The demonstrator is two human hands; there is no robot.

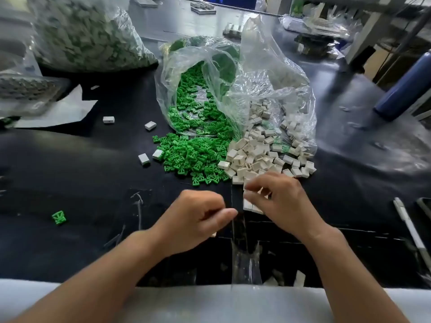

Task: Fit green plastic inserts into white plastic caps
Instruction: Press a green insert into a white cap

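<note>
Two heaps spill from the mouth of the clear bag [233, 73] onto the black bench [70, 183]: green inserts [193, 157] at the left of the mouth, white caps [256, 155] at the right. The right hand [279, 201] sits at the edge of the cap heap farthest from the bag, fingers curled over a few caps and gripping them. The left hand [198, 215] hovers just beside it, fingers curled and thumb pressed to forefinger; whether it holds a piece I cannot tell.

To do this step well, I judge, take one cap rather than a cluster; turn its hollow side up; then bring an insert square to the opening and press it home evenly.

Four stray caps [150, 125] lie left of the bag's mouth, two of them touching the green heap; a lone insert [60, 217] lies well out to the left. A big bag [88, 31] of mixed pieces stands beyond and left of the clear bag; a pen [408, 224] and a blue bottle [405, 87] lie off to its right. The loose film of the bag drapes over both heaps and may snag fingers reaching deeper.
</note>
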